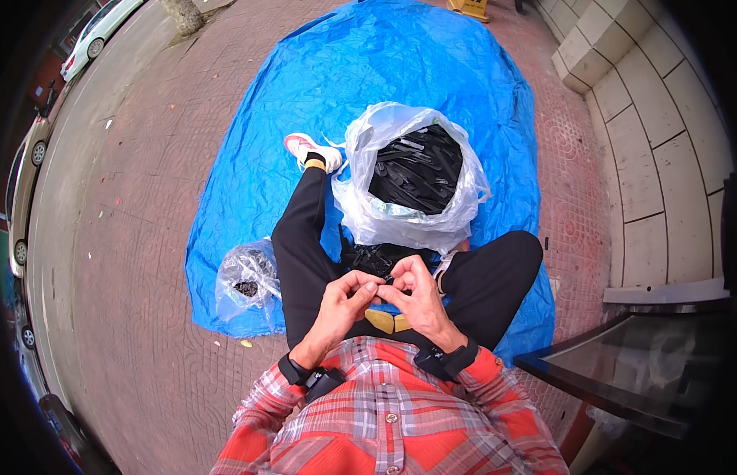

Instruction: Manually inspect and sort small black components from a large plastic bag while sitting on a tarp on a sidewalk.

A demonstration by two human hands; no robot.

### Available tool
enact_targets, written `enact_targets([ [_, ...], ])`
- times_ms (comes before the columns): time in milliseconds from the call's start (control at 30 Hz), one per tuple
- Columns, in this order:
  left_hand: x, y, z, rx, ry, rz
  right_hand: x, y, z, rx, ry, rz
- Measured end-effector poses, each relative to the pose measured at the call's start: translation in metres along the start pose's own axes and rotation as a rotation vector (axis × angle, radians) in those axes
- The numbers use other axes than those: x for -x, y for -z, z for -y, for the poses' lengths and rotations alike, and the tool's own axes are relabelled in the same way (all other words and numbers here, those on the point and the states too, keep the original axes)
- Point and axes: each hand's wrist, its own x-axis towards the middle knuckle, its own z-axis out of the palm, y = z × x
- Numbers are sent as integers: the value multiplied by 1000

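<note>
My left hand (pixel 344 305) and my right hand (pixel 420 302) meet in front of my waist, fingertips touching. Both are closed in a pinch; whatever lies between the fingertips is too small to make out. Just beyond them, between my legs, lies a pile of black plastic pieces (pixel 373 258), partly hidden by my fingers. Farther off stands a large whitish plastic bag (pixel 357 207), its mouth wide and full of long flat black strips (pixel 416 168). To the left of my leg sits a small clear plastic bag (pixel 261 273) holding small black parts (pixel 246 288).
A wrinkled blue tarp (pixel 344 59) lies under the bags and my legs, over red paving (pixel 158 214). Yellow flat pieces (pixel 379 320) show below my hands. A dark-framed glass panel (pixel 630 364) stands at right, near a tiled wall (pixel 645 150). Cars (pixel 99 32) line the road at left.
</note>
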Motion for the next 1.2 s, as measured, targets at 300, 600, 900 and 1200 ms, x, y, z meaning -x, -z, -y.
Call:
enact_targets([
  [300, -5, 6, 3, -370, -268, -53, -5, 22, 10, 58, -307, 255],
  [600, -25, 57, 46, 476, 228, -223, -34, 31, -55, 918, 364, -63],
  [900, -15, 57, 31, 522, 247, -43, -139, 98, -55, 1292, 197, -10],
  [1200, -18, 55, 28, 577, 256, 42, -140, 97, -46, 1279, -88, 386],
])
